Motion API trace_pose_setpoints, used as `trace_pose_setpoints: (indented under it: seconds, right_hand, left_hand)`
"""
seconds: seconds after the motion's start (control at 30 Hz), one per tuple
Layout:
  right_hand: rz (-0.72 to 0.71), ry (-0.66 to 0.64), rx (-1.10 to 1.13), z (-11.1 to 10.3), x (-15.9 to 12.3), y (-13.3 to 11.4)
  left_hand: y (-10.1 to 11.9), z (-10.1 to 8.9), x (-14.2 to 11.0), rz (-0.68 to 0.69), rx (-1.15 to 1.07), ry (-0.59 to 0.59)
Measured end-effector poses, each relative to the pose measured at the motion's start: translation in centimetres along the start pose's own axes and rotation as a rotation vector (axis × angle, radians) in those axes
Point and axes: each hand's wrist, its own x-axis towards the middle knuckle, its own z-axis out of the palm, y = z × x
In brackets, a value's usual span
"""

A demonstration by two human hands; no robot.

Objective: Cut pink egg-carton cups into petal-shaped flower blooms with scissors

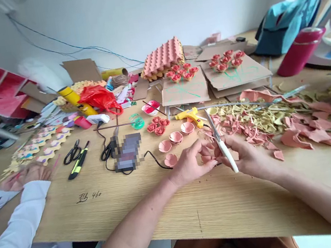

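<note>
Over the table, my left hand (193,164) pinches a small pink egg-carton piece (207,159) between thumb and fingers, most of it hidden. My right hand (243,154) meets it fingertip to fingertip and is closed round a white-handled cutting tool (228,156). Its thin metal blade points up and away; whether it is scissors edge-on or a knife I cannot tell. Left of my hands lie several pink petal cups (171,160). Beyond them sit red-painted carton flowers (157,125) and a yellow glue gun (190,115).
Pink and yellow carton scraps (254,122) spread to the right. A phone (128,151) with cables, a cutter knife (79,161) and black scissors (72,152) lie leftward. Cardboard sheets (185,91) bearing flowers stand behind, near a magenta bottle (301,52). A co-worker's hands (26,174) are at far left.
</note>
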Motion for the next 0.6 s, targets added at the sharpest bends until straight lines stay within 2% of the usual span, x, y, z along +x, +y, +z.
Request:
trace_pose_setpoints:
  seconds: [0.1,0.27,0.5,0.6]
  right_hand:
    - [0.037,-0.001,0.032,0.3,-0.1,0.8]
    - [0.074,0.098,0.159,0.4,0.1,1.9]
    - [0.08,0.128,0.266,0.7,0.2,1.4]
    - [0.061,0.109,0.283,0.8,0.3,1.2]
  left_hand:
    - [0.0,0.5,0.0,0.029,-0.022,0.049]
    - [-0.8,1.1,0.3,0.016,-0.198,0.12]
    - [-1.8,1.5,0.7,-0.019,-0.482,0.078]
    - [-2.0,1.5,0.8,-0.011,-0.485,0.029]
